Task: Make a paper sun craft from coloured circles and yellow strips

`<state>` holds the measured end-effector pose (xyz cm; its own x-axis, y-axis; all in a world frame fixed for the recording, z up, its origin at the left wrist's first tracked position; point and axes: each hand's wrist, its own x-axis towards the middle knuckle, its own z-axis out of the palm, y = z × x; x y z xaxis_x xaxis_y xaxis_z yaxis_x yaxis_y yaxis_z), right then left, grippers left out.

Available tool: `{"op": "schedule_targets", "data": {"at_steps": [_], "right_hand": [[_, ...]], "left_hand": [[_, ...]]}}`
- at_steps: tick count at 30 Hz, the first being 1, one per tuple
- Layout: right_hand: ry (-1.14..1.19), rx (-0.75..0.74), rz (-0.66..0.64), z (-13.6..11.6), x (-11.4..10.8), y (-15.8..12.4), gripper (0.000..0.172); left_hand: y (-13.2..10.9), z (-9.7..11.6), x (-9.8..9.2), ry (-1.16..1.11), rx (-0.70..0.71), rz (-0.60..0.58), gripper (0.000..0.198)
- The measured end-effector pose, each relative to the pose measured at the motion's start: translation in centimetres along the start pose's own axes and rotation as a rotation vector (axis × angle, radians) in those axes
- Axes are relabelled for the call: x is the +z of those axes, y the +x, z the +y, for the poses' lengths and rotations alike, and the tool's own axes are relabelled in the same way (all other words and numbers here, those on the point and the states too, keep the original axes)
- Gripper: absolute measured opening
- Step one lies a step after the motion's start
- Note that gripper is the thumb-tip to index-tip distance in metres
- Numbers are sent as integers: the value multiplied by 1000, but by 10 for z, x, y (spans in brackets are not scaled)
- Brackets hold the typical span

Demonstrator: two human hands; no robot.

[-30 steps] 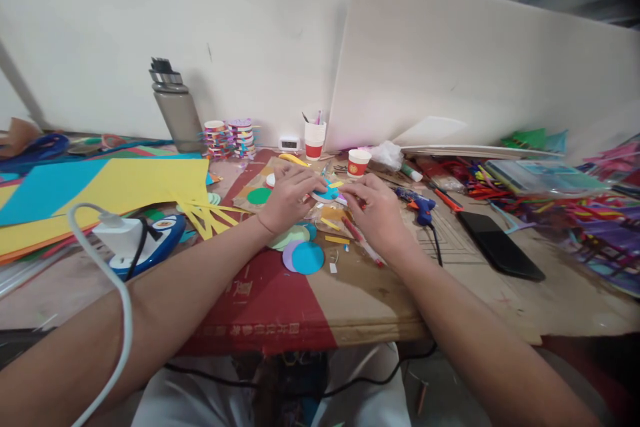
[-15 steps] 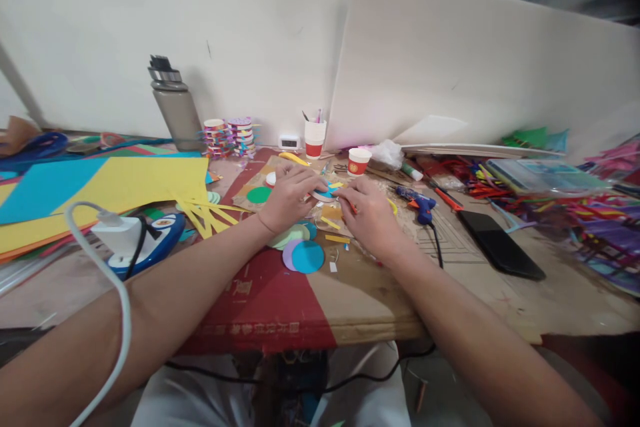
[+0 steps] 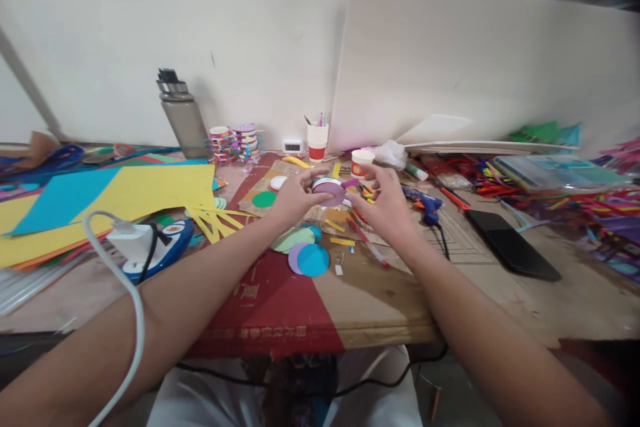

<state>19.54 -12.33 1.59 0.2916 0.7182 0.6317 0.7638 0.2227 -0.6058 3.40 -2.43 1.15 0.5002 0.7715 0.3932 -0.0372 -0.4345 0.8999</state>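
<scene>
My left hand (image 3: pixel 295 197) and my right hand (image 3: pixel 383 203) hold up a round purple paper disc with a white rim (image 3: pixel 329 191) between their fingertips, a little above the cardboard-covered table (image 3: pixel 380 293). Both hands pinch its edges, the left from the left side, the right from the right. Below the hands lie loose paper circles: a blue one (image 3: pixel 313 260), a pale green one (image 3: pixel 290 239) and a green one (image 3: pixel 264 199). Small yellow strips (image 3: pixel 340 241) and a red pen (image 3: pixel 367 241) lie under my right hand.
Yellow and blue paper sheets (image 3: pixel 115 197) cover the left. A charger with a white cable (image 3: pixel 131 243) sits near my left arm. At the back stand a metal bottle (image 3: pixel 183 117), stacked craft pieces (image 3: pixel 235 141) and paper cups (image 3: pixel 317 141). A blue glue gun (image 3: pixel 425 208) and a black phone (image 3: pixel 510 243) lie right.
Both hands have lifted the round piece off the table and turned it, so its purple face shows. The camera has tipped slightly.
</scene>
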Motion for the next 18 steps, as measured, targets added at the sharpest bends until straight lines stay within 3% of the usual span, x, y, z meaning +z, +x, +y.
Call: {"op": "schedule_targets", "data": {"at_steps": [4,8,11,16,18], "right_hand": [[183,197,-82,7,8,2,61],[426,353,-210,3,17,0,50],[542,474,-199,-2,19,0,49],[770,617,-152,-4,20,-1,64],[819,627,-168,-4,22,-1,58]], "left_hand": [[1,-5,5,-311,-121,-26,51],[-1,-7,9,-416,-136,-49,43],[-4,-4,11,-425,-153,-60,39],[-5,0,14,-517,-218,1,43],[-4,1,14,-561,-229,36,47]]}}
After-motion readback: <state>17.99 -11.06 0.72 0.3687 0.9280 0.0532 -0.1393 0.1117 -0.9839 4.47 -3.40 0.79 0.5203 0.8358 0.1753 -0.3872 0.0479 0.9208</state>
